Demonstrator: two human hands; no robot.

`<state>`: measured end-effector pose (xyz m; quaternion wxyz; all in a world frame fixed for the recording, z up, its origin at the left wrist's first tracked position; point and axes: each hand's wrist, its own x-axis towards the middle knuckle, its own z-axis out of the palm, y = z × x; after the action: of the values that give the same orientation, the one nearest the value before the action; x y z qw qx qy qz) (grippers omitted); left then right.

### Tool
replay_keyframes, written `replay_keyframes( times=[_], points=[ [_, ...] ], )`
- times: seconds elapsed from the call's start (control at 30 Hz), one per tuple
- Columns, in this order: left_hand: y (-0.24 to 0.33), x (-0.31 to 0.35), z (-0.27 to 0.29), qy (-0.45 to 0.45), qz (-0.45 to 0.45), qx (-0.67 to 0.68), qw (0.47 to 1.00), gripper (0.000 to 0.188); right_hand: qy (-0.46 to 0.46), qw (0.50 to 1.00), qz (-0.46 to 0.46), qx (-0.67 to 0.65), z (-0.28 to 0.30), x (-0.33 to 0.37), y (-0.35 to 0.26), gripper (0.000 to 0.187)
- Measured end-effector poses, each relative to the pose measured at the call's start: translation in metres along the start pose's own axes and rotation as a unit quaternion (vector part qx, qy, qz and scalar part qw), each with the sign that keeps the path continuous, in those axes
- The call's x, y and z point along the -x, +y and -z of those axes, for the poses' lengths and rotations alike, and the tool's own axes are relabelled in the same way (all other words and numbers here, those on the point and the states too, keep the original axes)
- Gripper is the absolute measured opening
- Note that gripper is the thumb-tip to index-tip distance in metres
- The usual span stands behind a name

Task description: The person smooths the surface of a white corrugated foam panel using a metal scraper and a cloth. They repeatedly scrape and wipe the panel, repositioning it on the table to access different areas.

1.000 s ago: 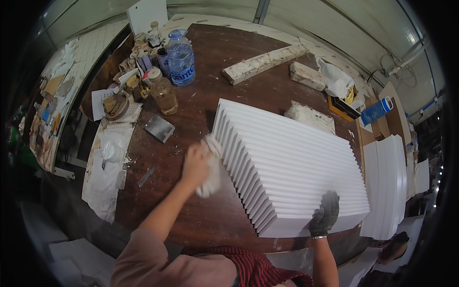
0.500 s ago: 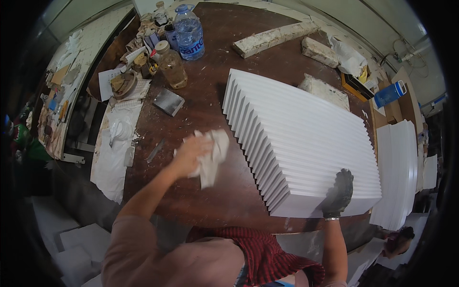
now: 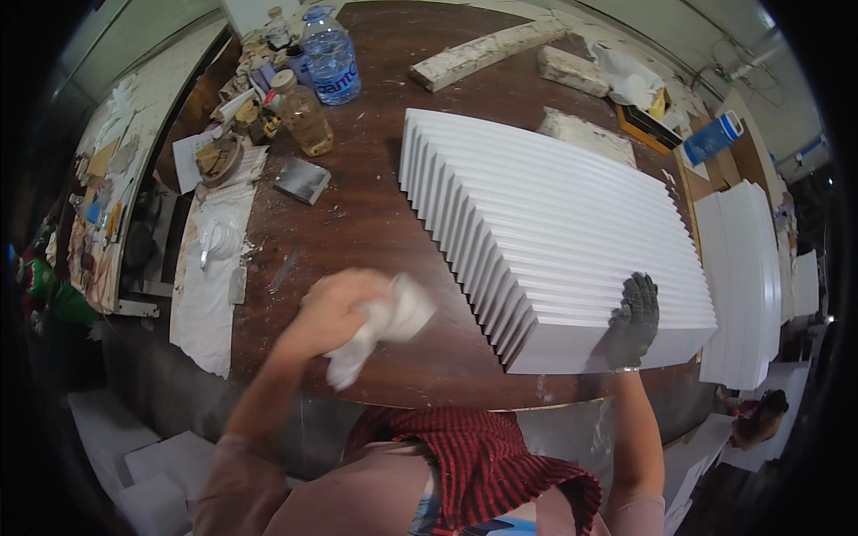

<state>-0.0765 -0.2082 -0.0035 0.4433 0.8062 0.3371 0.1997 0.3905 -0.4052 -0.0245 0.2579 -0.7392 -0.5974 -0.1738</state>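
Note:
My bare left hand is closed around a crumpled white cloth, low over the brown tabletop; both are somewhat smeared by motion. To their right lies a large white stack of long strips, its top ribbed and its left ends stepped like saw teeth. A dark grey work glove covers my right hand, which rests on the near right part of that stack with its fingers stretched out over the ribs.
Beyond my left hand are a metal block, a jar of amber liquid and a large water bottle. Plaster-crusted bars lie at the back. A blue bottle and more white strips stand right.
My left hand has swept the cloth nearer to me over the tabletop. The view has shifted a little. My gloved right hand stays on the white stack.

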Motion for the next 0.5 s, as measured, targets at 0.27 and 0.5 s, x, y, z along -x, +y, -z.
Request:
replay_keyframes(
  times=[0.27, 0.5],
  points=[
    [0.04, -0.027, -0.185, 0.091, -0.066, -0.206, 0.972, 0.039, 0.004, 1.0, 0.001, 0.002, 0.0, -0.003, -0.002, 0.046],
    [0.016, -0.057, -0.129, 0.206, -0.086, -0.106, 0.969, 0.046, 0.014, 1.0, 0.007, 0.001, 0.002, -0.002, -0.003, 0.046]
  ],
)
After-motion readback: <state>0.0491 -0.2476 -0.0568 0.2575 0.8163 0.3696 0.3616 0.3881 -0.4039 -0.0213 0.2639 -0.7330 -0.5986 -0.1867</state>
